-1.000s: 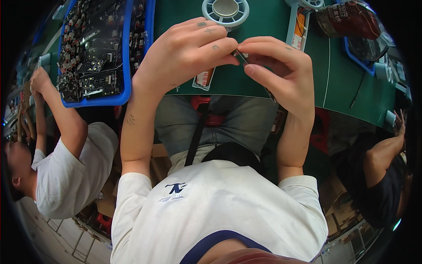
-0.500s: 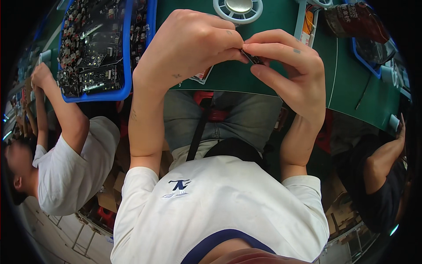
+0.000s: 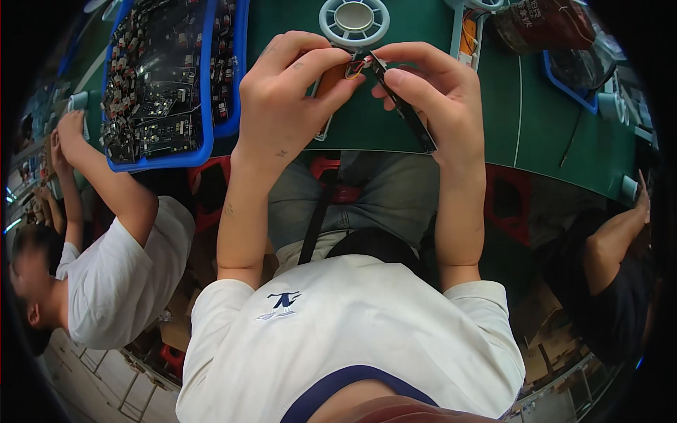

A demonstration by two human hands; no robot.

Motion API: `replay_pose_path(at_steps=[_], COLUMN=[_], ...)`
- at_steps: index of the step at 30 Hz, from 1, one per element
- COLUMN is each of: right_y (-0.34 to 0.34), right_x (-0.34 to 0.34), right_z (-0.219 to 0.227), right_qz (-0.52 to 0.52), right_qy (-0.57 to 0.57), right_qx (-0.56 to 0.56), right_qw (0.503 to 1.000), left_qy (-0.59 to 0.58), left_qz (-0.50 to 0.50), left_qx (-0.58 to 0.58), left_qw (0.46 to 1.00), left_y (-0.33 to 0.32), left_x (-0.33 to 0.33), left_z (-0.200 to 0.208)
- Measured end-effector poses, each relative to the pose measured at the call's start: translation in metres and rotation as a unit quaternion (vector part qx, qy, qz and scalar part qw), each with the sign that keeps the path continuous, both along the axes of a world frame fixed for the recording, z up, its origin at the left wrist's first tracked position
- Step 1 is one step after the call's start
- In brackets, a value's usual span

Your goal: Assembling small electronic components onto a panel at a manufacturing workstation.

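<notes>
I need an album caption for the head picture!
Left hand pinches thin wires while right hand holds a dark strip.

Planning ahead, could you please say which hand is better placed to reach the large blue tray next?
Probably the left hand: it's nearer the blue tray, although busy at wires; the right hand, farther off, holds a dark strip.

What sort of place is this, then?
Probably an electronics assembly workshop: a blue tray is full of small circuit boards, the right hand holds a slim dark strip near thin coloured wires, and people sit on either side along a green worktable.
</notes>
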State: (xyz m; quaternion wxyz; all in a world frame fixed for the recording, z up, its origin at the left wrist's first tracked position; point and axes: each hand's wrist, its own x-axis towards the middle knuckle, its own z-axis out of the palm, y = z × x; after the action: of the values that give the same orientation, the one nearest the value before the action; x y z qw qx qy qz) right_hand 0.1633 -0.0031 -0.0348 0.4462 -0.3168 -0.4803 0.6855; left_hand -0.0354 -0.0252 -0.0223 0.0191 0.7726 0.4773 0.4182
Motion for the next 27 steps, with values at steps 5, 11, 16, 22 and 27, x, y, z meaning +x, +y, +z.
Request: replay_pose_path(at_steps=[5, 11, 16, 22, 27], right_y=[-0.005, -0.016, -0.026, -0.030, -0.032], right_x=[-0.017, -0.024, -0.033, -0.037, -0.033], right_z=[-0.006, -0.013, -0.007, -0.008, -0.005], right_qz=[-0.044, -0.117, -0.181, -0.199, -0.216], right_qy=[0.010, -0.101, -0.227, -0.267, -0.341], right_qx=[0.041, 0.134, 0.248, 0.286, 0.420], right_qw=[0.998, 0.979, 0.924, 0.898, 0.813], left_qy=[-0.019, -0.105, -0.076, -0.049, 0.081], left_qz=[0.011, 0.029, 0.038, 0.041, 0.053], left_qx=[-0.052, -0.104, -0.080, -0.054, 0.016], left_qw=[0.998, 0.989, 0.993, 0.996, 0.995], left_y=[-0.005, 0.002, 0.003, 0.001, 0.001], left_x=[-0.008, -0.010, -0.012, -0.006, -0.008], left_z=[0.000, -0.003, -0.005, -0.006, -0.003])
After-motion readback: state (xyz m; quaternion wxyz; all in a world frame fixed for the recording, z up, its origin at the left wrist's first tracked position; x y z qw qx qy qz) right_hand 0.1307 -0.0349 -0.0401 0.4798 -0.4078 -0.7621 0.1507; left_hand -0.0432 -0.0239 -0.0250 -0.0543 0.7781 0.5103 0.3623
